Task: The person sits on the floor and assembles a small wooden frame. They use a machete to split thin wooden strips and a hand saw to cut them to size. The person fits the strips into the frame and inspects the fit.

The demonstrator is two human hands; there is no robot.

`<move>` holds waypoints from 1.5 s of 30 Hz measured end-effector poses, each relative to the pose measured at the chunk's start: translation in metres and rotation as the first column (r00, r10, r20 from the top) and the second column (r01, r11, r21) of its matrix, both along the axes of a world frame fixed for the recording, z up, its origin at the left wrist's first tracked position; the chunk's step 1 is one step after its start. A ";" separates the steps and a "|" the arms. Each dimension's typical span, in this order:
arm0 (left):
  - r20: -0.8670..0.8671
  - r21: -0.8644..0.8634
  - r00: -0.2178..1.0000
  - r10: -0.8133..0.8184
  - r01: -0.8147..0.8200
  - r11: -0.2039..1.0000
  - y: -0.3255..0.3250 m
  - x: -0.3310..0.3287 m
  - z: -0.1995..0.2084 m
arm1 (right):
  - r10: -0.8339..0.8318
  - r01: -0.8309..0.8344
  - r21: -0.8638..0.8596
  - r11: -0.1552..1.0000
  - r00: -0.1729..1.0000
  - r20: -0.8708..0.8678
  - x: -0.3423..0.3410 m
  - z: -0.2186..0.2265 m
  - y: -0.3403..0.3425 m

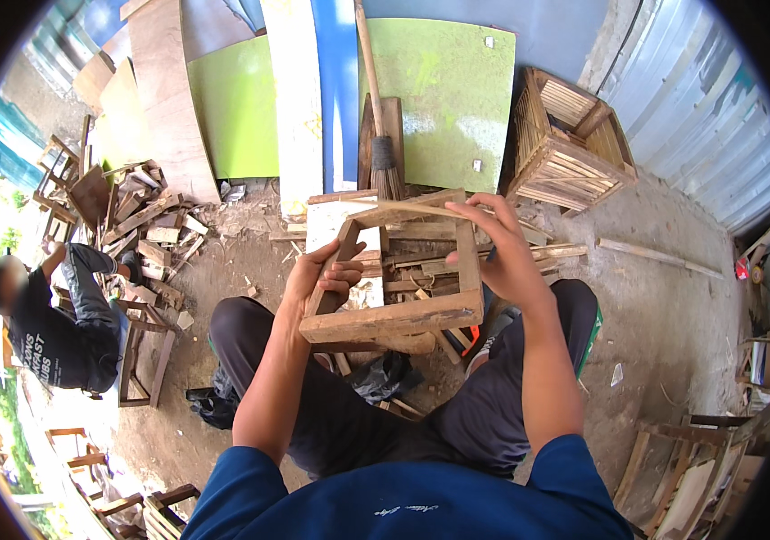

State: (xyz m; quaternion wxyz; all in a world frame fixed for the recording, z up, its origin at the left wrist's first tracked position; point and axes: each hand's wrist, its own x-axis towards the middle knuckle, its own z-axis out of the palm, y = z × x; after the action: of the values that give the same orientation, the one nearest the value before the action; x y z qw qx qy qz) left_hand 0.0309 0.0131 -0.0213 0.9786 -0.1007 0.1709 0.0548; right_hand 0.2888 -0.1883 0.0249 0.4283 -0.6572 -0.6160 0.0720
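Observation:
A rectangular wooden frame (394, 315) is raised above my lap, tilted, its middle open. My left hand (324, 277) is closed around its left side piece. At the right side piece my right hand (504, 256) is closed, its thumb by the opening and its fingers over the far corner. A thin wooden strip (407, 208) runs along the frame's far side, its right end under my right fingertips. Whether the strip is fixed to the frame I cannot tell. Below the frame, a pale board (320, 236) and several wood pieces lie between my knees.
A broom (385, 166) leans against the green panel (462, 99) ahead. A slatted wooden crate (574, 144) stands at the far right. Scrap wood (164, 225) is heaped at the left, near a seated person (61, 315). A black plastic bag (385, 378) lies between my legs.

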 end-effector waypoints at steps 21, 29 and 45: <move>-0.318 0.947 0.820 0.477 0.251 0.200 -0.042 0.046 -0.045 | -0.481 0.421 -0.275 0.864 0.535 -0.694 0.000 -0.030 0.023; -0.057 0.996 0.779 0.625 0.006 0.084 -0.033 0.043 -0.037 | -0.427 0.115 -0.565 0.817 0.780 -0.458 0.033 -0.022 -0.004; -0.066 0.956 0.868 0.493 -0.086 0.279 -0.025 0.035 -0.020 | -0.186 -0.137 -0.479 0.867 0.802 -0.568 0.035 -0.014 -0.009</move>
State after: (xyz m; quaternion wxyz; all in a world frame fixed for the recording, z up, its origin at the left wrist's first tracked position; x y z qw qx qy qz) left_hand 0.0662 -0.0117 -0.0416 0.7798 0.4582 0.2578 0.3398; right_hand 0.3236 -0.1976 0.0113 0.4169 -0.6962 -0.4006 0.4254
